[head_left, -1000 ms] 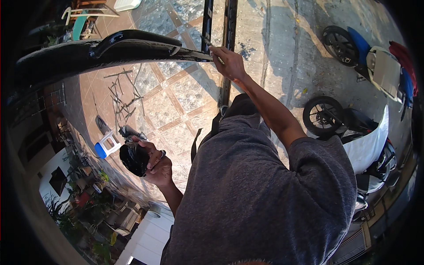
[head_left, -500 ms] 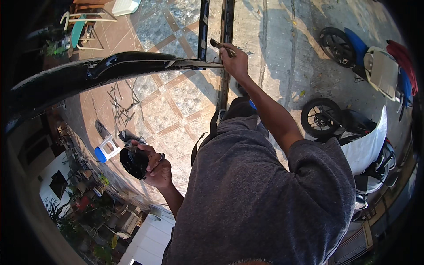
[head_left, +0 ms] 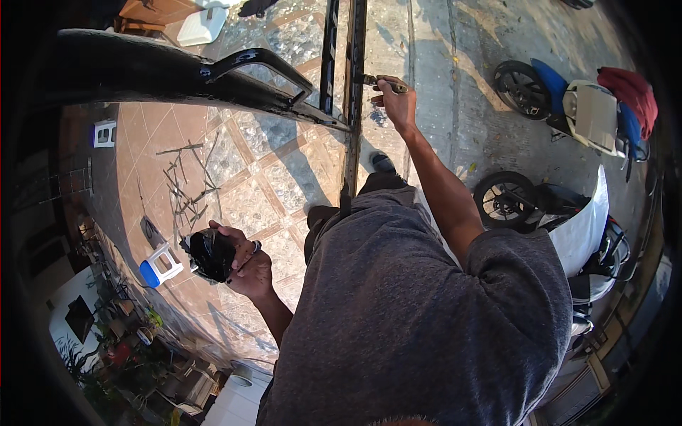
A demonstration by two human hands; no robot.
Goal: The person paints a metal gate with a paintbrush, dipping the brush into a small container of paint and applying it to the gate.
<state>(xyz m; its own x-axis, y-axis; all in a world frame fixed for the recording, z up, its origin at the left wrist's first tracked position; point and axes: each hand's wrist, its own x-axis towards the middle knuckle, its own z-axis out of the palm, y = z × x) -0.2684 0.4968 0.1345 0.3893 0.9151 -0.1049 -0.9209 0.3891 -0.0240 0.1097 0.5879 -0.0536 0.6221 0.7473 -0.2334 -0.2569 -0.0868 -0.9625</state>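
Note:
My right hand pinches a paintbrush by its handle. Its dark bristles point left and meet the right side of a long, narrow metal bar, which looks partly black and partly brown. Beside that bar runs a glossy black bar. Thick black metalwork with a curved piece comes in from the left and joins the bars. Lower left, my left hand grips a small container coated in glossy black, apparently paint. Some of its fingers are hidden behind the container.
A blue-and-white stool and a heap of thin sticks are on the tiled floor at left. Two motorcycles, one with a beige box, stand on the concrete at right. A white panel lies at upper left.
My right hand has shifted right and slightly down with the brush, whose bristles now touch the bar's right side. The view has shifted, so the black metalwork looks larger. My left hand still holds the container.

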